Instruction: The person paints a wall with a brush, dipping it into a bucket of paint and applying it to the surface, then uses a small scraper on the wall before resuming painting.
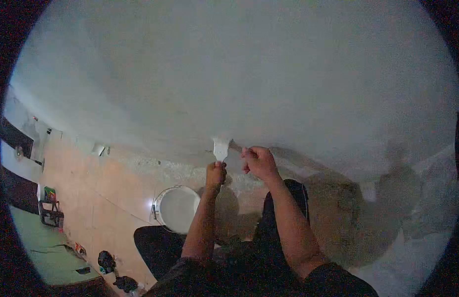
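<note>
My left hand [216, 177] is closed round the handle of a white flat-bladed tool [221, 150]. Its wide end points up at the pale wall [229, 74], near the wall's lower part. Just to the right, my right hand [259, 163] has its fingers curled. A thin, darker strip runs from these fingers toward the tool's wide end; whether it is a second tool or a shadow is unclear. Below and left of my left hand, a round white bucket [159, 208] stands on the floor with pale material inside.
My bent knees in dark trousers flank the hands. On the tan floor [85, 188] lie dark bundles [124, 283] at the lower left. A green surface [41, 247] and a small dark frame [51, 213] are at the far left. Shadows fall across the right side.
</note>
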`<control>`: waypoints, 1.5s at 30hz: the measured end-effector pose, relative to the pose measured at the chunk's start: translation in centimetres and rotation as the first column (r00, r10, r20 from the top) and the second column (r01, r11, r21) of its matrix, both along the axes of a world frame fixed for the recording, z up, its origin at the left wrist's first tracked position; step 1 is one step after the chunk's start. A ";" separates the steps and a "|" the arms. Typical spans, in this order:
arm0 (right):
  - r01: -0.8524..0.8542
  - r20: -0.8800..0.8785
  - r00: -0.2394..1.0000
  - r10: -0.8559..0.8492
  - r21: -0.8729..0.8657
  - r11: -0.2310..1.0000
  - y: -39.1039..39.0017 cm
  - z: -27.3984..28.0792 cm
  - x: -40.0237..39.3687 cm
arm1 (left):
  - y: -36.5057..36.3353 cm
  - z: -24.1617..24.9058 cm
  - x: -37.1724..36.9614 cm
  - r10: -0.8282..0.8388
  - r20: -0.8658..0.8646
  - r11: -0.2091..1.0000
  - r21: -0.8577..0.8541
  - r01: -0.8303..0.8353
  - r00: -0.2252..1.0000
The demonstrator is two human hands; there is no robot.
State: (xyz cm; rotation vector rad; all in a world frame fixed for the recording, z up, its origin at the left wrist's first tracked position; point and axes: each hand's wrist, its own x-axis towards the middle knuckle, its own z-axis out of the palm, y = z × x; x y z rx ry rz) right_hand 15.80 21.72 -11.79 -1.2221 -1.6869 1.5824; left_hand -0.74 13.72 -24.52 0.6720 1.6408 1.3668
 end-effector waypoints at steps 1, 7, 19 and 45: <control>-0.027 0.012 1.000 0.026 0.031 0.999 0.2 -0.4 0.0 | -0.2 -1.5 0.0 -0.003 0.007 1.000 -0.010 0.003 1.000; -0.040 0.061 0.997 0.042 -0.031 0.999 0.4 -0.1 -0.4 | -2.0 -9.6 0.0 -0.063 -0.091 0.946 -0.323 0.031 0.994; -0.083 0.075 0.994 0.085 -0.029 0.996 0.3 -1.0 -1.4 | -0.8 -12.0 0.3 -0.131 -0.381 0.991 -0.079 0.109 0.915; -0.112 0.117 0.987 0.111 0.001 0.994 0.1 0.3 -0.9 | -1.2 -15.1 -0.1 -0.167 -0.170 0.964 -0.234 0.124 0.971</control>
